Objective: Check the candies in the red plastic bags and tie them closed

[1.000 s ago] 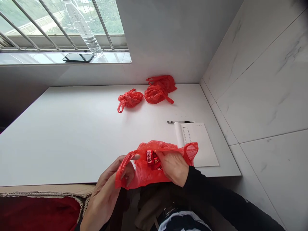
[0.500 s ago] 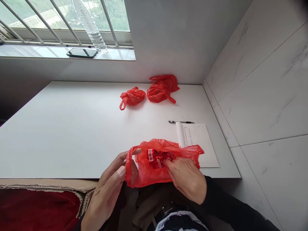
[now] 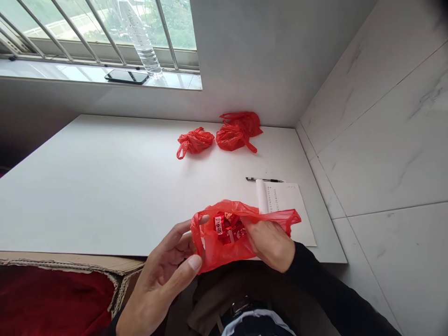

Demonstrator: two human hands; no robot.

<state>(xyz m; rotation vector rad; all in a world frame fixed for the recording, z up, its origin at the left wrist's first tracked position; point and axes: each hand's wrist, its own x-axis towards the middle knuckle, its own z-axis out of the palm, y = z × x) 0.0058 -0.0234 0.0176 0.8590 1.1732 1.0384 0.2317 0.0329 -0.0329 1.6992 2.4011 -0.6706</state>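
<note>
A red plastic bag [image 3: 227, 254] lies open at the table's front edge, its mouth facing me. Inside are several small packets in shiny red wrappers [image 3: 229, 228], one bearing a white label with dark characters. My left hand [image 3: 168, 270] holds the bag's left side, with fingers through the handle loop and the thumb in front of it. My right hand [image 3: 269, 240] reaches into the bag from the right; its fingers are hidden behind the plastic, so what they touch does not show.
Two knotted red bags [image 3: 196, 141] [image 3: 236, 133] sit at the table's back. A notepad [image 3: 294, 205] and a pen [image 3: 264, 179] lie at the right, before a tiled wall [image 3: 392, 163]. A cardboard box [image 3: 115, 263] stands front left. A phone [image 3: 126, 76] and bottle [image 3: 147, 53] are on the sill.
My right hand has slid deeper into the bag, off the packets, towards its right side. My left hand and the bag's left handle have shifted slightly right. More packets show.
</note>
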